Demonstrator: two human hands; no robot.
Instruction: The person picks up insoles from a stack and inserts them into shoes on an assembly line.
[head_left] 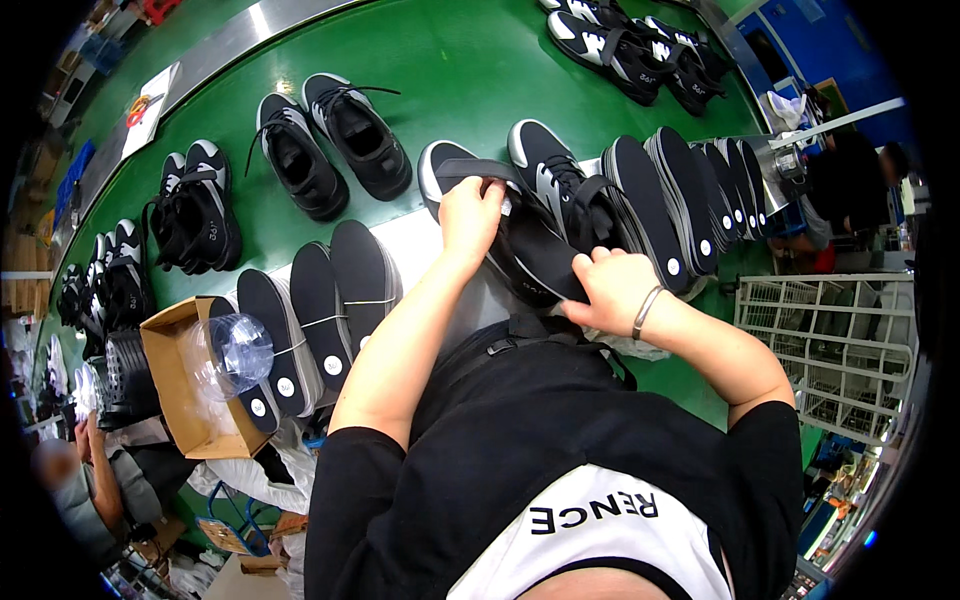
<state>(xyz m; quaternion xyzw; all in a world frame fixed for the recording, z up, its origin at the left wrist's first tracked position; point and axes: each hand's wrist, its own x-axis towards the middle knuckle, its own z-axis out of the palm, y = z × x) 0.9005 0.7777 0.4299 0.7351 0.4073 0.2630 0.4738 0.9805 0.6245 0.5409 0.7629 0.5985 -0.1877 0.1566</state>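
Left hand [470,215]: grip clamped on tongue of black-and-silver shoe [510,275], near edge of green table [450,60]; right hand [615,288]: grip clamped on long flat black insole [545,255], heel end; insole partly inside shoe, slanting up-left toward toe; right hand nearer

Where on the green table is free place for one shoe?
Bare green tabletop: above the black held sneaker, between the nearest black sneaker pair, left, and black sneakers, upper right. Crowded: near edge, with black oval insole stacks and brown cardboard box.

Green table [450,90]; black shoes [382,160] atop
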